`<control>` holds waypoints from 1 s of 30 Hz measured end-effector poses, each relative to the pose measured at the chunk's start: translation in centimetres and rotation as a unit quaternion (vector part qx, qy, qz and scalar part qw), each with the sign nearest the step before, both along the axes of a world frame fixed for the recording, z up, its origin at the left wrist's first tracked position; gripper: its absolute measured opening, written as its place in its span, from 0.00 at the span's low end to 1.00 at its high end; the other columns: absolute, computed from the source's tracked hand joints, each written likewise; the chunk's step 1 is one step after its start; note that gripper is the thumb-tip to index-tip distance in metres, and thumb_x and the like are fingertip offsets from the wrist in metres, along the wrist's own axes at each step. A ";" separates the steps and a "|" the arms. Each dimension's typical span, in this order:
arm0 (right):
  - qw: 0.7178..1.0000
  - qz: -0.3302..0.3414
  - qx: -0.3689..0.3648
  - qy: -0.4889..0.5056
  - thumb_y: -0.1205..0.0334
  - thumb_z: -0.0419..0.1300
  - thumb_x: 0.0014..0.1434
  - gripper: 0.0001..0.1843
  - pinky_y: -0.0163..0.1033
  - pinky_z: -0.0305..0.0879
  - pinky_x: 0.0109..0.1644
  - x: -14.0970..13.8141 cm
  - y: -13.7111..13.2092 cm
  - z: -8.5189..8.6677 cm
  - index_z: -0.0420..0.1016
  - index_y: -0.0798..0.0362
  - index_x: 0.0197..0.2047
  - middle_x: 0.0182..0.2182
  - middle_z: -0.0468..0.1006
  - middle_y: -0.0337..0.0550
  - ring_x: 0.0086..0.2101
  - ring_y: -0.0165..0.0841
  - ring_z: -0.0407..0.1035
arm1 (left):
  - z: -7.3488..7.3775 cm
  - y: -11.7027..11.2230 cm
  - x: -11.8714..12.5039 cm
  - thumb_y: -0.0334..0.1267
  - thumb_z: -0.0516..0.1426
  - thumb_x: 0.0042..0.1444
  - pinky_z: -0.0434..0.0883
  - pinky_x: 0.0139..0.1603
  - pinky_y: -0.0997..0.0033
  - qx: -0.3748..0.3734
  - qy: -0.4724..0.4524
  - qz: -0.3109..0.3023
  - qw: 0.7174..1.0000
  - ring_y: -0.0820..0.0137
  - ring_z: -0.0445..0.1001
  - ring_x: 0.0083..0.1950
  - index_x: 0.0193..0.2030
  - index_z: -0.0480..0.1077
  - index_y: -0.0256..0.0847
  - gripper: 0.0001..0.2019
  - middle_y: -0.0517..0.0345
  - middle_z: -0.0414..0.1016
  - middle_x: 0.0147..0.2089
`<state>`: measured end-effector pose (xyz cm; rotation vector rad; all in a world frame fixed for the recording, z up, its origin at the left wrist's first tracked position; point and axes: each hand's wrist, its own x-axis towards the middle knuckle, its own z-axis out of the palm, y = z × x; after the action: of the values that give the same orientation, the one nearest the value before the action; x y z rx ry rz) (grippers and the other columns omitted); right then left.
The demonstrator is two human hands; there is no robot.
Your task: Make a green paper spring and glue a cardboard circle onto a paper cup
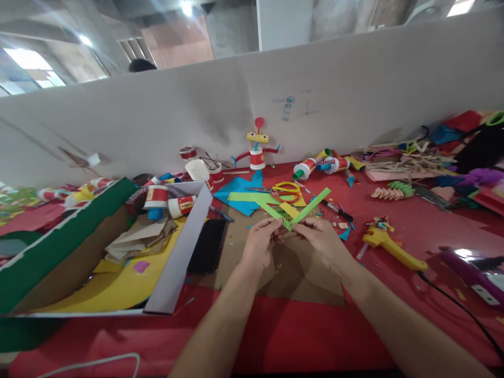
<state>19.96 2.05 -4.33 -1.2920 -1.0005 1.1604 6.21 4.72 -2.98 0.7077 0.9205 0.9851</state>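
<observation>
Pinching light-green paper strips (313, 206) between thumbs and fingers, the left hand (260, 241) and right hand (320, 239) nearly meet above brown cardboard (303, 281). The strips join at the fingertips and splay forward in a V. Bare cardboard and red tabletop (303, 338) lie nearer; a phone (208, 247) bounds the left, a glue gun (396, 251) the right.

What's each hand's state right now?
Left hand: closed, pinching green strips near where they meet.
Right hand: closed, pinching the same strips near that corner.
</observation>
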 end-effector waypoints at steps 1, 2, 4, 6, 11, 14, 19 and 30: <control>1.000 0.001 0.000 0.012 0.57 0.63 0.44 0.09 0.35 0.56 0.29 -0.1 0.0 0.0 0.74 0.55 0.24 0.20 0.73 0.37 0.23 0.28 0.63 | -0.2 0.1 0.0 0.39 0.66 0.38 0.64 0.31 0.76 -0.009 -0.008 -0.004 1.000 0.76 0.70 0.28 0.26 0.71 0.37 0.11 0.59 0.73 0.25; 1.000 -0.001 -0.002 0.023 0.57 0.63 0.43 0.09 0.35 0.56 0.29 -0.2 0.0 -0.1 0.74 0.55 0.23 0.19 0.72 0.37 0.23 0.28 0.63 | -0.3 0.1 0.0 0.39 0.66 0.38 0.64 0.31 0.76 -0.017 -0.014 -0.008 1.000 0.76 0.70 0.27 0.27 0.71 0.37 0.11 0.59 0.74 0.25; 0.999 -0.008 -0.007 0.038 0.58 0.64 0.43 0.08 0.35 0.56 0.30 -0.3 0.1 -0.2 0.75 0.55 0.24 0.19 0.73 0.37 0.23 0.27 0.62 | -0.3 0.1 0.1 0.40 0.65 0.39 0.63 0.30 0.76 -0.027 -0.010 -0.017 0.999 0.76 0.71 0.27 0.28 0.71 0.38 0.11 0.59 0.74 0.26; 0.999 -0.009 -0.006 0.048 0.59 0.64 0.43 0.08 0.35 0.56 0.30 -0.3 0.2 -0.3 0.76 0.55 0.26 0.21 0.74 0.38 0.24 0.27 0.63 | -0.1 -0.1 0.1 0.40 0.65 0.38 0.62 0.29 0.77 -0.028 0.025 -0.031 0.999 0.76 0.70 0.27 0.29 0.72 0.38 0.12 0.59 0.74 0.26; 0.995 -0.003 -0.006 0.101 0.59 0.65 0.43 0.08 0.34 0.55 0.30 -0.2 0.2 -0.1 0.74 0.55 0.24 0.21 0.72 0.37 0.24 0.26 0.63 | 0.6 -0.6 0.3 0.39 0.66 0.36 0.59 0.27 0.76 0.050 0.095 -0.028 0.994 0.77 0.66 0.24 0.22 0.73 0.36 0.10 0.59 0.71 0.22; 0.985 0.005 -0.020 0.174 0.58 0.65 0.44 0.08 0.34 0.56 0.30 -0.3 0.0 0.3 0.74 0.54 0.24 0.21 0.72 0.37 0.24 0.26 0.64 | 0.5 -0.7 0.6 0.38 0.65 0.36 0.59 0.27 0.76 0.050 0.063 -0.006 0.997 0.78 0.64 0.24 0.21 0.73 0.36 0.08 0.60 0.70 0.21; 0.992 -0.003 0.042 0.116 0.58 0.64 0.45 0.07 0.34 0.56 0.31 -0.3 -0.1 0.7 0.75 0.53 0.26 0.22 0.72 0.37 0.25 0.26 0.63 | 0.2 -0.8 1.0 0.38 0.65 0.36 0.59 0.28 0.77 0.051 0.042 0.002 0.998 0.77 0.65 0.26 0.21 0.72 0.37 0.08 0.60 0.70 0.22; 0.996 -0.014 0.042 0.078 0.55 0.62 0.48 0.10 0.34 0.57 0.31 -0.5 -0.3 0.4 0.75 0.54 0.28 0.22 0.73 0.37 0.26 0.28 0.64 | -0.2 -0.2 0.3 0.39 0.63 0.41 0.60 0.31 0.75 0.097 0.083 -0.031 0.991 0.76 0.65 0.26 0.21 0.72 0.36 0.08 0.60 0.69 0.22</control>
<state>19.47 1.77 -3.91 -1.1283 -0.9045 1.1665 6.53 4.50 -3.15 0.9888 0.9480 0.9806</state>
